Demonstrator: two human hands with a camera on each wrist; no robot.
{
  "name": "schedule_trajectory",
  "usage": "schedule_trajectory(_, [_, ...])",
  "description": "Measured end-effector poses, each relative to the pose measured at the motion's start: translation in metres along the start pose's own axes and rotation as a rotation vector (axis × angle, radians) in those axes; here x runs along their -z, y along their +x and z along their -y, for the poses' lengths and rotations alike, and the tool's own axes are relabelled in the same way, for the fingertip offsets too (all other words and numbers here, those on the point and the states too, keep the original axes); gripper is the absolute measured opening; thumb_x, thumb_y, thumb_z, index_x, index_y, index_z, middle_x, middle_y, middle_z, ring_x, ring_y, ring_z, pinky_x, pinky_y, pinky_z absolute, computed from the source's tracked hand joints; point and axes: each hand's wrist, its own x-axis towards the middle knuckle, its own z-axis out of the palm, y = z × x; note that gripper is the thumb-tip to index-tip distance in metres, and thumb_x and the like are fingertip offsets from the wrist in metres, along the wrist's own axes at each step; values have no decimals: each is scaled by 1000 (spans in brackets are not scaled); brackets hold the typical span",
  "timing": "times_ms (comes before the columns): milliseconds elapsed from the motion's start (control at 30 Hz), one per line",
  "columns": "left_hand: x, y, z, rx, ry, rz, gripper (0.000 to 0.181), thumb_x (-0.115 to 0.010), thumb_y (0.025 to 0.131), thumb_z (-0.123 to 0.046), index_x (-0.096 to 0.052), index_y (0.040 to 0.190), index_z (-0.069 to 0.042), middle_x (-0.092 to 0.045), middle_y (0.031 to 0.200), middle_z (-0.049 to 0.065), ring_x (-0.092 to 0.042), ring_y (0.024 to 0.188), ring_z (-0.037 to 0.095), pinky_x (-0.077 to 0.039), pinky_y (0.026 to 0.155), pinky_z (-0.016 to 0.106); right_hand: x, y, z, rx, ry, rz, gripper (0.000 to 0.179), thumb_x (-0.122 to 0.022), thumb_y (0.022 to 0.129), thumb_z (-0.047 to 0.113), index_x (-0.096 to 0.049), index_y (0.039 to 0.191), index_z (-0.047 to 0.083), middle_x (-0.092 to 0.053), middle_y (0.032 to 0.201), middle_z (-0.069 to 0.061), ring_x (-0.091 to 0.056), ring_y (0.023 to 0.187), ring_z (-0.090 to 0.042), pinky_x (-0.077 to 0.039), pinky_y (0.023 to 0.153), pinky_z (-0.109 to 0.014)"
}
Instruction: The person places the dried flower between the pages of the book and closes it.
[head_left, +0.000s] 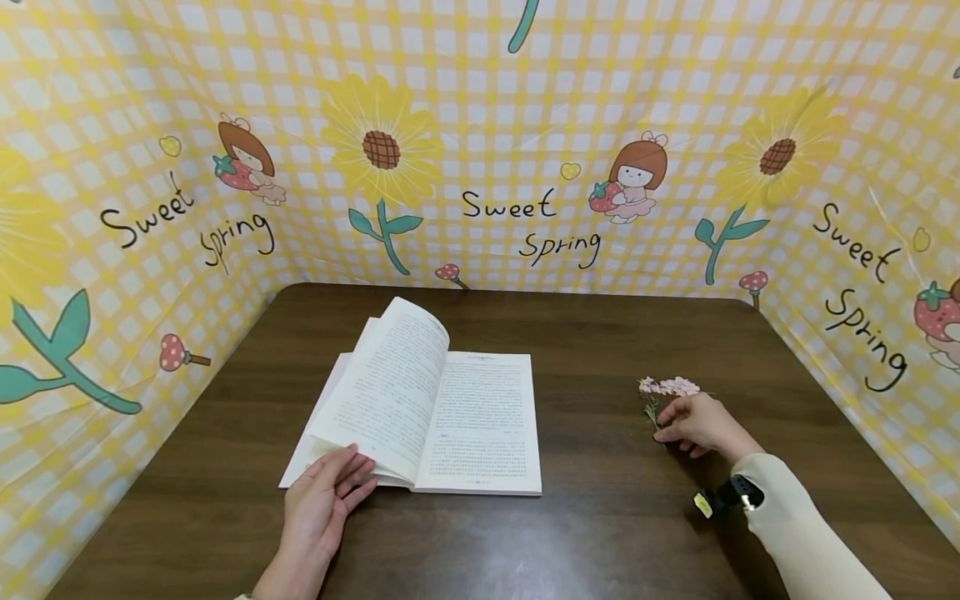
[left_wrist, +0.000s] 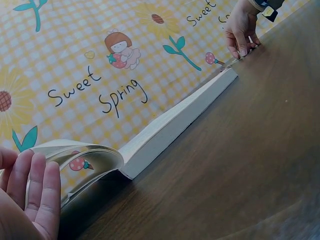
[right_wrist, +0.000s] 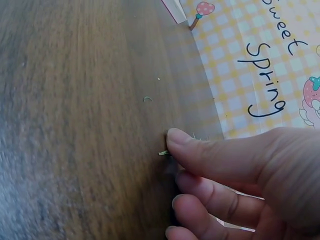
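Dark brown wood-grain table [head_left: 600,525]; on its surface, left of the middle and nearer the left edge than the right, lies an open, thick book of white printed pages [head_left: 480,425]; its right-hand side lies flat, while several leaves on the left stand raised and bowed over toward the spine.

Your left hand [head_left: 322,500] is at the near side of the book; its thumb and fingers hold the lower edge of the raised leaves, the other fingers extended and nearly straight in the left wrist view.

Your right hand [head_left: 705,425] is over the right part of the surface, toward the right edge; thumb and forefinger pinch a small pale-pink flower sprig with a thin green stem [head_left: 669,386]; blossoms point to the far edge, stem end to the near edge; the sprig is well apart from the book; you cannot tell whether it touches the surface.

A thin curved green scrap [right_wrist: 147,99] lies on the surface near your right hand; a black wrist device with a yellow end [head_left: 723,500] sits at your cream sleeve [head_left: 802,525]; yellow-and-white checked cloth printed with sunflowers [head_left: 495,108] rises behind the far edge and along both sides.
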Motion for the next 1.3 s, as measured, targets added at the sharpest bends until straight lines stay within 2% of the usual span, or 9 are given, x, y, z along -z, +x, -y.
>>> schedule_trajectory(500, [-1,0,-1,-6,7,15,30,-57,101,-8,-72,77,-16,-73,75,0,-72,75,10,-59,69,29,1,4,-3,-14,-6,34,19,-81,81,15,-69,88,1,-60,68,2,-57,59,-17,-54,51,-33])
schedule_trajectory(1133, [1,0,-1,-3,-27,2,29,-56,102,-6,-72,79,-14,-73,75,1,-72,74,11,-59,66,29,1,0,3,55,-34,100,11,-72,86,11,-72,85,0,-56,68,1,-54,58,-15,-52,51,-30])
schedule_trajectory(1300, [1,-1,0,2,-34,1,29,-55,102,-6,-72,79,-14,-73,75,0,-72,74,11,-59,65,29,5,-2,2,61,42,112,14,-69,87,9,-71,88,-5,-63,72,0,-59,64,-15,-56,55,-32])
